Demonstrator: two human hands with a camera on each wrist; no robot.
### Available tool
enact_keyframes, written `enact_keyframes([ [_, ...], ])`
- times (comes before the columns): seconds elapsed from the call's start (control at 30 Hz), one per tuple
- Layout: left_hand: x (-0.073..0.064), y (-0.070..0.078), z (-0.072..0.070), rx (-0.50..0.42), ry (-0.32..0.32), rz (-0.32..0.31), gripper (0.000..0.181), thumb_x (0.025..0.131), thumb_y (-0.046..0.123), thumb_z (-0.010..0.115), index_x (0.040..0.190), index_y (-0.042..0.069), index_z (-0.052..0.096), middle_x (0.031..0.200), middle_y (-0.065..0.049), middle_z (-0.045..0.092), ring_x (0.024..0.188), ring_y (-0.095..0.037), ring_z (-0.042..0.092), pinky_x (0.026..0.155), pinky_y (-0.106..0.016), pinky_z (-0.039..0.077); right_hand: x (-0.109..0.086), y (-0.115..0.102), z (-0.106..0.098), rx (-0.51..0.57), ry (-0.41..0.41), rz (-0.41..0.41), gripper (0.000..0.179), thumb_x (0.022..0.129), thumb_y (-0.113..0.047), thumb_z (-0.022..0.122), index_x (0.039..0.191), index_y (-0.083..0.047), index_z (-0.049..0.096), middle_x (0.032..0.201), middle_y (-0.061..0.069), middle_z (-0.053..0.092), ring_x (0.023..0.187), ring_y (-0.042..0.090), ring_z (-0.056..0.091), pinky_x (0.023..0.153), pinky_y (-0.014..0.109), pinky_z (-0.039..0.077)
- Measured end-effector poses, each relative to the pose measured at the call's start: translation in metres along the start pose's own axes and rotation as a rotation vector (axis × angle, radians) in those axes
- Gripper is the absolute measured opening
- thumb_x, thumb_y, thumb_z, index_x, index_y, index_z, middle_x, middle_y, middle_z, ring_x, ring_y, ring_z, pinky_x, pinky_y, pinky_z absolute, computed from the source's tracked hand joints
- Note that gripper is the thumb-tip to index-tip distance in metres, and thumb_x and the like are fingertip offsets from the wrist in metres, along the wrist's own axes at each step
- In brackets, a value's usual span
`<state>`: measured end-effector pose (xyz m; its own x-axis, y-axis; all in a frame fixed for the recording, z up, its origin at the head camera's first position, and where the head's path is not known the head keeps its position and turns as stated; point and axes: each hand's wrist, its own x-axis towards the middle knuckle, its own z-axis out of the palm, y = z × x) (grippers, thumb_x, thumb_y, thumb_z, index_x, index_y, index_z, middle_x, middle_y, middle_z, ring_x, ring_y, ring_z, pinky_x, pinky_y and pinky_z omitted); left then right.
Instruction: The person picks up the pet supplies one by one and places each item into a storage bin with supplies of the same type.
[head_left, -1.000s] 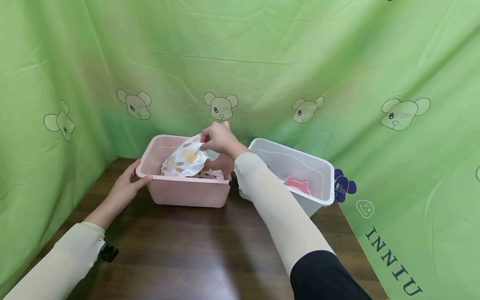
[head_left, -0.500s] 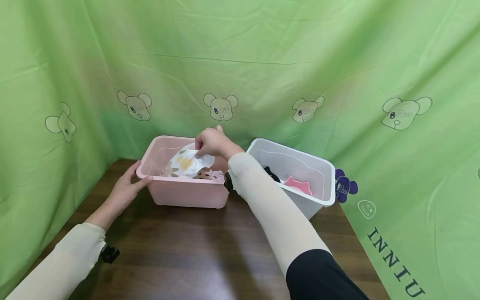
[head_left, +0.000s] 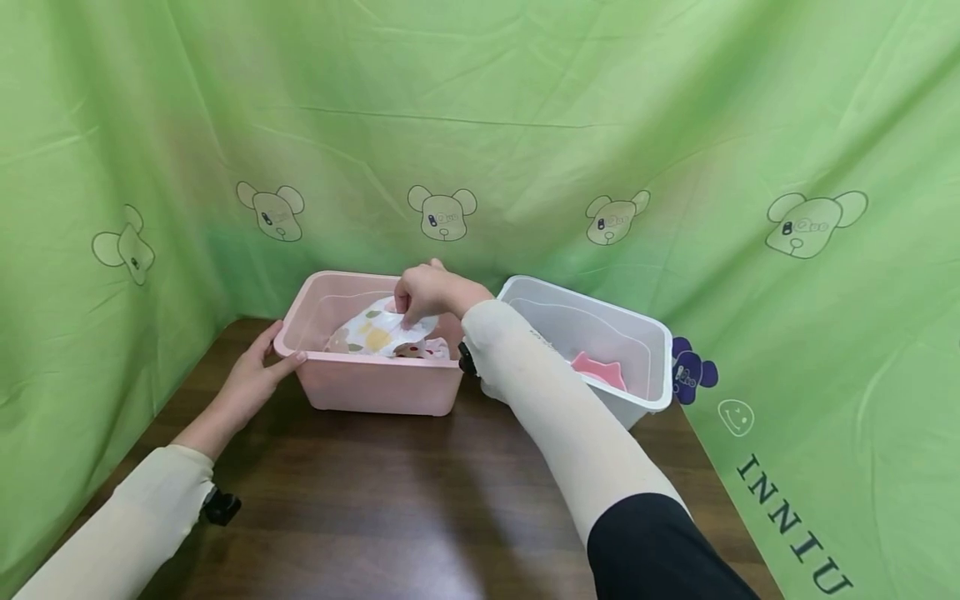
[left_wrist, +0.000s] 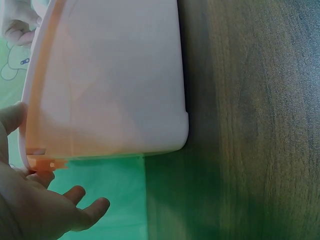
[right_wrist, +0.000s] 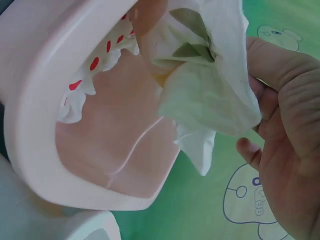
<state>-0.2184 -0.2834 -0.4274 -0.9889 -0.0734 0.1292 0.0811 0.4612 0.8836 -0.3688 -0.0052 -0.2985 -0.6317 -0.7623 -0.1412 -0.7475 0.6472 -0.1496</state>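
In the head view my right hand (head_left: 432, 292) pinches a thin white cloth (head_left: 377, 327) with a yellow, brown and green print. The cloth hangs down into a pink plastic bin (head_left: 378, 385). Beside it in the bin lies another cloth (head_left: 429, 349), white and ruffled; the right wrist view shows its red spots. My left hand (head_left: 253, 372) grips the bin's left front corner, thumb on the rim. Seen from the left wrist, the other fingers (left_wrist: 95, 209) spread outward below the corner. The right wrist view shows the printed cloth (right_wrist: 205, 95) between thumb and fingers.
A white bin (head_left: 660, 367) stands close to the right of the pink one, partly behind my right forearm. Inside it is a pink item (head_left: 600, 371) with pointed corners. A green printed curtain (head_left: 525, 125) rises behind the dark wooden table (head_left: 390, 500).
My right hand has moved down slightly, and the printed cloth has sunk lower and flatter into the pink bin. The left hand keeps its place on the rim.
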Motion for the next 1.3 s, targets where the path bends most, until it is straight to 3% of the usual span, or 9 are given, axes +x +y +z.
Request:
enact_keyframes([
  [0.57, 0.0, 0.001, 0.0, -0.004, -0.003, -0.006, 0.086, 0.102, 0.038, 0.064, 0.165, 0.008, 0.014, 0.158, -0.029, 0.037, 0.147, -0.043, 0.03, 0.113, -0.065, 0.029, -0.013, 0.012, 0.007, -0.008, -0.063, 0.027, 0.023, 0.084, -0.031, 0.085, 0.1, -0.019, 0.074, 0.097, -0.011, 0.073, 0.099, 0.011, 0.062, 0.102, 0.038, 0.029],
  [0.8, 0.0, 0.002, 0.001, 0.0, -0.008, -0.018, 0.088, 0.101, 0.039, 0.064, 0.165, 0.006, 0.013, 0.159, -0.029, 0.035, 0.148, -0.044, 0.028, 0.114, -0.066, 0.028, -0.022, 0.017, 0.0, 0.066, -0.059, 0.01, 0.042, 0.089, -0.033, 0.081, 0.126, -0.017, 0.07, 0.123, -0.001, 0.071, 0.12, 0.018, 0.059, 0.112, 0.042, 0.026],
  [0.97, -0.001, 0.003, 0.001, -0.007, 0.001, -0.018, 0.087, 0.101, 0.037, 0.064, 0.165, 0.006, 0.014, 0.159, -0.029, 0.036, 0.147, -0.043, 0.03, 0.114, -0.063, 0.029, -0.03, 0.019, 0.003, 0.104, -0.092, 0.005, 0.048, 0.09, -0.034, 0.08, 0.133, -0.017, 0.067, 0.137, 0.002, 0.066, 0.132, 0.024, 0.052, 0.119, 0.047, 0.022],
  [1.3, -0.001, 0.001, 0.004, -0.047, 0.012, -0.032, 0.088, 0.101, 0.035, 0.065, 0.165, 0.007, 0.012, 0.159, -0.029, 0.036, 0.147, -0.041, 0.029, 0.117, -0.062, 0.026, -0.048, 0.023, 0.02, 0.054, 0.051, -0.034, 0.045, 0.09, -0.036, 0.08, 0.129, -0.017, 0.07, 0.132, -0.002, 0.07, 0.129, 0.015, 0.057, 0.114, 0.047, 0.027],
])
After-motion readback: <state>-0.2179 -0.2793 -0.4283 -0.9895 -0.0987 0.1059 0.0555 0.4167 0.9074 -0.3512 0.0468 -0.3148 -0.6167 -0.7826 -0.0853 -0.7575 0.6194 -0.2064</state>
